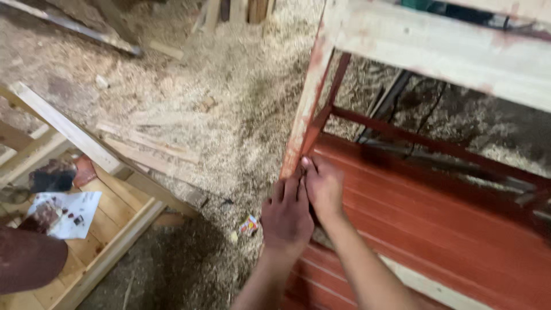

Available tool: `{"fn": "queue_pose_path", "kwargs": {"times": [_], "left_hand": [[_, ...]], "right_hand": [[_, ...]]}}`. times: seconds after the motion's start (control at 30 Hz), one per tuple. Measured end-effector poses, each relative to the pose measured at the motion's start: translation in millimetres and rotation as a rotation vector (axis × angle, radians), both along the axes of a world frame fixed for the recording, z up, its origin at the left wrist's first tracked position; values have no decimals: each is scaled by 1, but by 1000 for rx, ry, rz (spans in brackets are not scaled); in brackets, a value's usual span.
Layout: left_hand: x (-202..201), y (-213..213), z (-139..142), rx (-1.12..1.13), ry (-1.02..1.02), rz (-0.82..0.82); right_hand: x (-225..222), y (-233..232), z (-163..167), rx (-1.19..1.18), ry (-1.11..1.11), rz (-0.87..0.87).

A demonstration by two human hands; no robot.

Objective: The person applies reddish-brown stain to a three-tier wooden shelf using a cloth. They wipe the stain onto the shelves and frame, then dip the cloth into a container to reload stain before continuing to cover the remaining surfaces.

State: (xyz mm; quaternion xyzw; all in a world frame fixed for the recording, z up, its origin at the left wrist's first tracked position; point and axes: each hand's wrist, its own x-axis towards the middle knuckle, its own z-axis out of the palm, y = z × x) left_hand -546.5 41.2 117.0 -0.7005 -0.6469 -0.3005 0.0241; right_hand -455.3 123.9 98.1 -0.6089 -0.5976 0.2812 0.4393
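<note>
Sawdust covers the workshop floor (229, 86) thickly, with offcuts of pale wood scattered through it. Both hands meet at the lower end of a slanted wooden leg (307, 100), where it joins a red-painted panel (436, 224). The left hand (286, 215) lies with its fingers stretched flat against the panel's corner, pressing rather than grasping. The right hand (324, 189) has its fingers curled toward the same joint, fingertips touching the leg's foot; whether that grip pinches something small I cannot tell. The leg's paint is worn, pale wood showing through red.

The work in hand looks like seating or checking this corner joint. To do it well, I judge the flat hand should keep the panel steady while the other works, with fingers kept out of the seam between leg and panel.

Further out, a pale rail (447, 51) crosses the top of the frame above a thin red crossbar (413, 140). To the left, well apart, lies an unpainted wooden frame (109, 229) with a printed paper (66, 212) on it. A small bright wrapper (248, 225) lies in the sawdust near the left wrist.
</note>
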Motion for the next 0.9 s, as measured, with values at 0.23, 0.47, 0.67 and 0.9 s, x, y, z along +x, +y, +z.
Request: {"fn": "queue_pose_path", "kwargs": {"times": [0.23, 0.47, 0.67, 0.9], "left_hand": [[4, -12, -18, -63, 89, 68], [5, -34, -50, -53, 23, 91], [1, -43, -37, 33, -27, -8], [-1, -2, 4, 124, 1, -22]], "right_hand": [[-6, -15, -11, -70, 131, -38], [-9, -28, -38, -103, -82, 98], [-4, -45, -37, 237, -100, 86], [0, 15, -5, 44, -112, 0]]}}
